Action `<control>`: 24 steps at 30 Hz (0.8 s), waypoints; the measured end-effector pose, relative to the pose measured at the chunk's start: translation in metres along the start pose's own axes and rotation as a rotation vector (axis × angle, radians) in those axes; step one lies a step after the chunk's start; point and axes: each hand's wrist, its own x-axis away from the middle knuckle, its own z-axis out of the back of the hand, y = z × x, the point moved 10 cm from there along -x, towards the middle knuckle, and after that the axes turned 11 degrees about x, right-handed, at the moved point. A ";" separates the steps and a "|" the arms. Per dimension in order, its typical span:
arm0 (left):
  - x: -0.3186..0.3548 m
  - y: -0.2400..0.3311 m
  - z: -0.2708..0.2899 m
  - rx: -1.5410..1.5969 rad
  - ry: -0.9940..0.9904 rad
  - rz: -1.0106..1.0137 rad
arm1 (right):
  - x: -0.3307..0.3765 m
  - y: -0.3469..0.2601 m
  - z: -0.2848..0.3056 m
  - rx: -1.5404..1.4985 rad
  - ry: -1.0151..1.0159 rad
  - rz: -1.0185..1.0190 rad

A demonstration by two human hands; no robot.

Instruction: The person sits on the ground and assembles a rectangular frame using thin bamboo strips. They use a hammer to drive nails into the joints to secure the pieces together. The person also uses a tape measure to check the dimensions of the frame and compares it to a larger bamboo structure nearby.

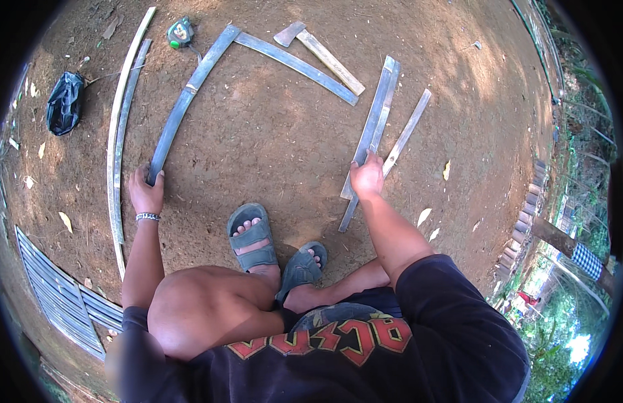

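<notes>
My left hand (147,193) is closed round the near end of a long grey bamboo strip (179,113), which runs away over the dirt. Its far end meets another bamboo strip (294,66), slanting off to the right. On the right, my right hand (367,176) grips bamboo strips (373,117) that lie side by side, one reaching past the hand toward me. Beside them rests a shorter, paler strip (411,127), its near end close to my fingers. Beyond the slanting strip lies an axe (331,64) with a wooden handle.
Two long strips (116,134) lie left of my left hand. Farther left sits a black plastic bag (65,104). A tape measure (180,32) is at the far left. A slatted panel (59,292) lies at lower left. Short wooden stakes (519,232) edge the ground at right.
</notes>
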 end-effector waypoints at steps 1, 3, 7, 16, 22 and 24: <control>0.000 0.002 0.001 0.011 -0.007 0.009 | -0.001 0.000 -0.003 0.000 -0.002 -0.006; -0.001 0.005 0.001 0.025 -0.023 0.026 | -0.005 0.002 -0.008 0.005 -0.003 -0.020; -0.002 0.009 -0.005 0.068 -0.050 0.051 | -0.014 0.008 -0.020 -0.032 -0.034 -0.087; 0.006 0.016 -0.007 0.106 -0.083 0.121 | -0.006 0.007 -0.014 -0.002 0.000 -0.196; 0.022 -0.002 0.006 0.141 0.009 0.152 | -0.003 0.005 -0.014 -0.001 -0.030 -0.153; 0.023 -0.013 0.008 0.127 0.036 0.170 | -0.005 0.006 -0.014 0.001 -0.064 -0.164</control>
